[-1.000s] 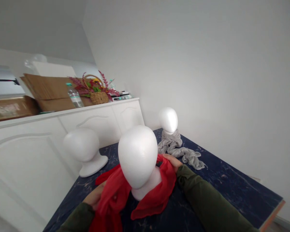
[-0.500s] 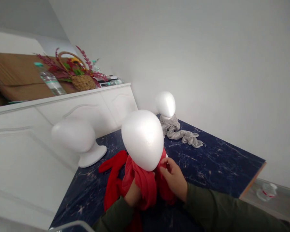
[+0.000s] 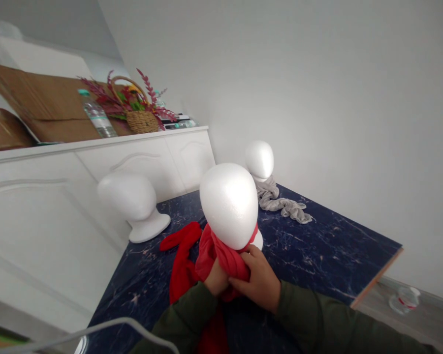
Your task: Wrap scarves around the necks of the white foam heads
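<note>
Both hands have drawn closer together since the earlier frames, the right one coming in from the side of the neck to the front folds. The soft red cloth scarf (image 3: 234, 263) wraps round the neck of the smooth white foam head (image 3: 229, 201), just ahead of the hands on the dark blue marbled surface (image 3: 317, 260). The right hand (image 3: 260, 282) pinches the folds between thumb and fingers; the left hand (image 3: 216, 279) is tucked into them, its fingers hidden, so its grip cannot be told. Light, even tension suits this thin cloth best, as a hard tug could bunch the folds or tip the head. Keeping both wrists low and steadying the layers with one hand should help
</note>
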A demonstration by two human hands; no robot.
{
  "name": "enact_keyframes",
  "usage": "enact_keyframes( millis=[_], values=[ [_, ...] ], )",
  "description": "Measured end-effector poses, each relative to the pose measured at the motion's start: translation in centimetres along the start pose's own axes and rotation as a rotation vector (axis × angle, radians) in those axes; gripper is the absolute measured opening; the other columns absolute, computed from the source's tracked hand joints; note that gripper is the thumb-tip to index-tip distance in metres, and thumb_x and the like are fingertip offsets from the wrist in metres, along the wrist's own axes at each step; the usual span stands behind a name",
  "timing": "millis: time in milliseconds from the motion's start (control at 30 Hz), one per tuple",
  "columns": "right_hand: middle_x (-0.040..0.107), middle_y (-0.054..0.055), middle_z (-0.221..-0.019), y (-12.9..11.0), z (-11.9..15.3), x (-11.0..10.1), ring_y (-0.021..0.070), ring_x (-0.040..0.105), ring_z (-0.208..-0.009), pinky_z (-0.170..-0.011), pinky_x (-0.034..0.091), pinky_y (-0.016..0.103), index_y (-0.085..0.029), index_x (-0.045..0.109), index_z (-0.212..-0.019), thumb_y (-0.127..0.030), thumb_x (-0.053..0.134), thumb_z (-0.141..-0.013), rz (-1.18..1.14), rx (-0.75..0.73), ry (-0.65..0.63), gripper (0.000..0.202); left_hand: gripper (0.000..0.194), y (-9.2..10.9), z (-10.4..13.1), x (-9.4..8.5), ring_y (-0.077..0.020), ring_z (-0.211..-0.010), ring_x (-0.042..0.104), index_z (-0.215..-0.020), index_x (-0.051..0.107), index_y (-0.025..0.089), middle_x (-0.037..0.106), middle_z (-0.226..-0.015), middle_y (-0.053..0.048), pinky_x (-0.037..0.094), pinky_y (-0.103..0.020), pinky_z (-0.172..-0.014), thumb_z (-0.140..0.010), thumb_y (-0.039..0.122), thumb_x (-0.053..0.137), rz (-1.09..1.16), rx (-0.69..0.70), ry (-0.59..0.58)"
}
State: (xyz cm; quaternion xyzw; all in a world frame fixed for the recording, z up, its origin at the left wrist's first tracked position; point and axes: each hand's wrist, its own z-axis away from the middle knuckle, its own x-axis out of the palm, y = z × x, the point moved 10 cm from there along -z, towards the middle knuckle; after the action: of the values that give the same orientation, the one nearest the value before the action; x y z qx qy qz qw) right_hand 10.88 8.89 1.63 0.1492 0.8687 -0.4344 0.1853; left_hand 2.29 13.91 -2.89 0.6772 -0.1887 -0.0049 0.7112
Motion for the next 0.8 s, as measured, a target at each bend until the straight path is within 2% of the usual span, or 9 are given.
enact_keyframes(
  millis=[100, 200, 300, 400, 433, 500, 600, 700, 800],
  values=[
    [0.048, 0.005, -0.089, 1.2, -0.6, -1.4, 0.0189, 0.046, -0.085, -0.077, 0.039, 0.031, -0.018, 0.058, -0.078, -0.008, 0.055, -0.058, 0.024, -0.006, 0.101, 0.023, 0.039, 1.0, -0.3, 0.1, -0.0209, -0.111, 0.044, -0.095, 0.060, 0.021, 0.060, -0.104, -0.004, 0.029, -0.029, -0.098, -0.058, 0.009, 0.064, -0.073, 0.058, -0.029],
    [0.050, 0.003, -0.079, 3.4, -1.7, -3.6, 0.0170, 0.047, -0.077, -0.071, 0.039, 0.029, -0.018, 0.055, -0.070, -0.008, 0.052, -0.057, 0.068, 0.000, 0.167, 0.017, 0.020, 0.0, -0.8, -0.6, -0.0187, -0.079, 0.058, -0.084, 0.063, 0.017, 0.064, -0.082, -0.005, 0.045, -0.030, -0.074, -0.064, 0.015, 0.060, -0.060, -0.082, -0.102],
    [0.050, 0.002, -0.073, 5.7, -3.0, -5.1, 0.0160, 0.047, -0.072, -0.067, 0.039, 0.027, -0.018, 0.051, -0.066, -0.009, 0.051, -0.058, 0.155, -0.003, 0.168, 0.012, 0.007, -0.7, -1.2, -2.7, -0.0104, -0.049, 0.051, -0.067, 0.063, 0.014, 0.060, -0.057, -0.001, 0.040, -0.022, -0.048, -0.062, 0.015, 0.058, -0.070, -0.181, -0.107],
    [0.052, 0.003, -0.077, 7.6, -3.9, -4.9, 0.0177, 0.048, -0.076, -0.070, 0.039, 0.028, -0.017, 0.051, -0.073, -0.014, 0.054, -0.057, 0.234, -0.005, 0.119, 0.017, 0.004, -1.5, -1.0, -3.6, -0.0052, -0.033, 0.035, -0.059, 0.061, 0.012, 0.048, -0.041, 0.002, 0.026, -0.019, -0.035, -0.060, 0.014, 0.057, -0.080, -0.276, -0.212],
    [0.054, 0.005, -0.082, 8.4, -4.0, -4.7, 0.0191, 0.049, -0.080, -0.074, 0.040, 0.030, -0.016, 0.052, -0.080, -0.018, 0.055, -0.058, 0.249, 0.014, 0.097, 0.022, 0.005, -1.7, -0.8, -3.6, -0.0048, -0.032, 0.033, -0.056, 0.059, 0.011, 0.046, -0.039, 0.002, 0.025, -0.019, -0.035, -0.059, 0.013, 0.056, -0.070, -0.306, -0.257],
    [0.054, 0.011, -0.099, 10.2, -4.1, -3.8, 0.0230, 0.048, -0.094, -0.083, 0.037, 0.035, -0.014, 0.051, -0.099, -0.025, 0.056, -0.062, 0.273, 0.090, 0.035, 0.039, 0.005, -1.8, -0.5, -3.7, -0.0065, -0.037, 0.039, -0.051, 0.056, 0.012, 0.047, -0.043, 0.001, 0.031, -0.020, -0.040, -0.055, 0.012, 0.054, -0.039, -0.338, -0.323],
    [0.043, 0.014, -0.123, 12.2, -3.7, -1.8, 0.0292, 0.035, -0.115, -0.096, 0.022, 0.047, -0.015, 0.043, -0.120, -0.032, 0.049, -0.071, 0.316, 0.194, -0.123, 0.052, 0.005, -0.8, -0.4, -3.9, -0.0125, -0.055, 0.050, -0.048, 0.051, 0.014, 0.053, -0.057, -0.003, 0.041, -0.025, -0.055, -0.051, 0.015, 0.053, 0.066, -0.290, -0.333],
    [0.039, 0.010, -0.128, 11.8, -3.1, 0.1, 0.0303, 0.029, -0.120, -0.097, 0.012, 0.055, -0.019, 0.040, -0.124, -0.033, 0.041, -0.078, 0.287, 0.172, -0.263, 0.048, 0.011, 0.8, -1.1, -4.7, -0.0121, -0.054, 0.048, -0.047, 0.047, 0.014, 0.049, -0.053, -0.001, 0.040, -0.025, -0.057, -0.055, 0.018, 0.053, 0.199, -0.149, -0.223],
    [0.041, 0.008, -0.126, 10.7, -3.1, 0.3, 0.0269, 0.034, -0.117, -0.098, 0.012, 0.054, -0.022, 0.041, -0.124, -0.033, 0.037, -0.081, 0.141, 0.138, -0.262, 0.045, 0.014, 1.3, -1.8, -6.1, -0.0145, -0.059, 0.051, -0.049, 0.048, 0.015, 0.051, -0.054, 0.000, 0.041, -0.027, -0.063, -0.058, 0.021, 0.055, 0.215, -0.022, -0.001]
  ],
)
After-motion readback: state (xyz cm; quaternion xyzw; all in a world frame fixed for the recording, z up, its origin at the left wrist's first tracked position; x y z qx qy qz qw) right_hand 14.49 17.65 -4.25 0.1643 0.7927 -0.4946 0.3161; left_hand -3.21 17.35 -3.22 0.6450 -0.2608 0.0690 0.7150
